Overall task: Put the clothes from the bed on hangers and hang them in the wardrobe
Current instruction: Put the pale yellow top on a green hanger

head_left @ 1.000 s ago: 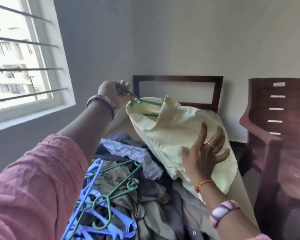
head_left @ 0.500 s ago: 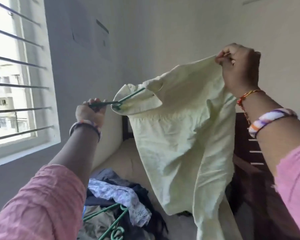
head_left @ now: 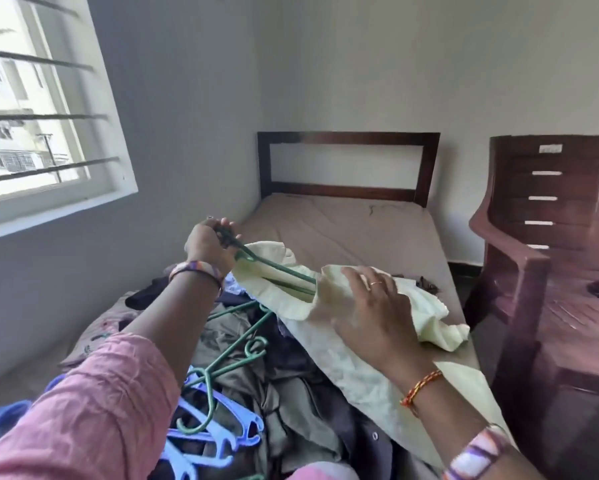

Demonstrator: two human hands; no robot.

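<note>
the left hand [head_left: 210, 242] has its fingers curled round the hook end of a green hanger [head_left: 274, 268]. from that hand the hanger's long axis runs away to the right and a little down, its far end hidden inside the neck opening of a pale yellow garment [head_left: 360, 341]. the garment lies on the bed [head_left: 343, 223], trailing from the opening back toward the person. the right hand [head_left: 374, 306] lies flat on the cloth just beyond the opening, fingers spread and straight, gripping nothing, and is the nearer hand to the shoulder seams. seating the garment looks like the step in hand: the cloth needs drawing further along that axis. left of and below the left hand, spare hangers [head_left: 218, 420] and a heap of clothes [head_left: 291, 393] crowd the near bed. beyond both hands there is bare mattress up to the headboard [head_left: 346, 140], with a chair [head_left: 550, 271] to the right of the right hand.
</note>
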